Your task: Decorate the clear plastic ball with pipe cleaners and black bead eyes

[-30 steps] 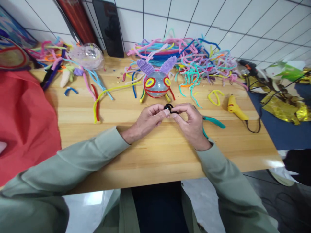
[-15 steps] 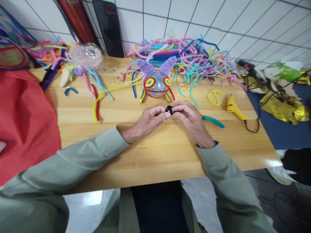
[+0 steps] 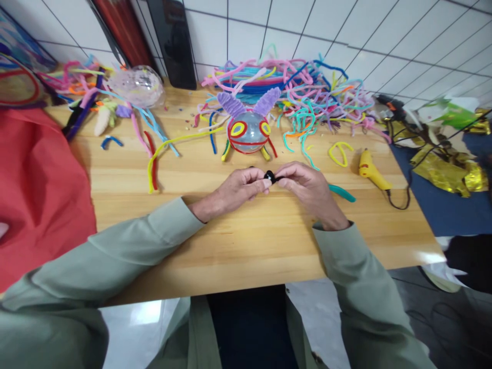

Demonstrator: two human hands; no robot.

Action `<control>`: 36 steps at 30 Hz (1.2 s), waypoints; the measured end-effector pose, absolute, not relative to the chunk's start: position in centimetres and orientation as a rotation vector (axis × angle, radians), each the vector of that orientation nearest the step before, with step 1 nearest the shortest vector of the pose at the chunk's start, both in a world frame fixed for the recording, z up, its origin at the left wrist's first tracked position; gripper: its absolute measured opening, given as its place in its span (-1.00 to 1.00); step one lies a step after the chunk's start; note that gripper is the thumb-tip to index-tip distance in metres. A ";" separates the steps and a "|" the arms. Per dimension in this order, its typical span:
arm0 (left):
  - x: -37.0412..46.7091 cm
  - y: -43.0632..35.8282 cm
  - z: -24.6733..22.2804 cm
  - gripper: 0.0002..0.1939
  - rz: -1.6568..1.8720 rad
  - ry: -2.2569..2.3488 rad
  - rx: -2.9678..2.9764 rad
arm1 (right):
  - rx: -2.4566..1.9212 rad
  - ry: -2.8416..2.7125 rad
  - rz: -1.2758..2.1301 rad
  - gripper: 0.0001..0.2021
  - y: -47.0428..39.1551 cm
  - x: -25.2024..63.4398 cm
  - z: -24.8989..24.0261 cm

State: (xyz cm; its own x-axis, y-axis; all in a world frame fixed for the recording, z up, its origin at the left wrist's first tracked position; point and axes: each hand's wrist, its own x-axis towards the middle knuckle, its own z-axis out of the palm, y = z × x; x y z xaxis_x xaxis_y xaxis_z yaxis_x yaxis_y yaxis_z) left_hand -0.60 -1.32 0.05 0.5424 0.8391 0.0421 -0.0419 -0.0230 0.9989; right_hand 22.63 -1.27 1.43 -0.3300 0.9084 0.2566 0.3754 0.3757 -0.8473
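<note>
We are holding a small black piece (image 3: 269, 176) over the bench (image 3: 238, 241), between our two hands: our left grip (image 3: 238, 188) is pinching its rounded body, while our right grip (image 3: 307, 184) is pinching its thin dark tail (image 3: 279, 179). The piece is running roughly crosswise, left to right, with both grips sitting about equally near. Its body is gleaming, glossy and smooth. Beyond it, a translucent ball figure (image 3: 251, 134) is standing, wearing fuzzy purple ears (image 3: 266, 102) and red-rimmed yellow eyes (image 3: 238, 129).
</note>
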 end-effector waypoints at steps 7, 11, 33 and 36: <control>-0.6 -1.5 0.2 -0.64 0.784 0.740 1.489 | -1.138 -1.873 0.779 -0.86 -1.3 22.5 1.8; -0.8 -1.6 0.6 -0.64 0.743 0.773 1.600 | -1.214 -1.845 0.807 -0.86 -1.7 22.4 1.7; -0.2 -2.0 -1.3 -0.75 1.196 0.844 1.913 | -1.249 -1.765 0.923 -0.87 -2.3 21.5 1.6; -0.4 -1.9 -1.4 -0.79 1.250 0.853 2.080 | -1.252 -1.742 0.978 -0.87 -2.4 21.2 1.5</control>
State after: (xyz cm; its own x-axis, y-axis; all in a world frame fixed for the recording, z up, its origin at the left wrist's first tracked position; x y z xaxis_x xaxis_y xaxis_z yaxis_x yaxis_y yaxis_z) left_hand -0.42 -1.89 -1.40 0.3624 0.7558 0.5453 0.2321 -0.6398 0.7326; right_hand 21.22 -2.45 1.47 -0.2260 0.9632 0.1455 0.3773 0.2243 -0.8985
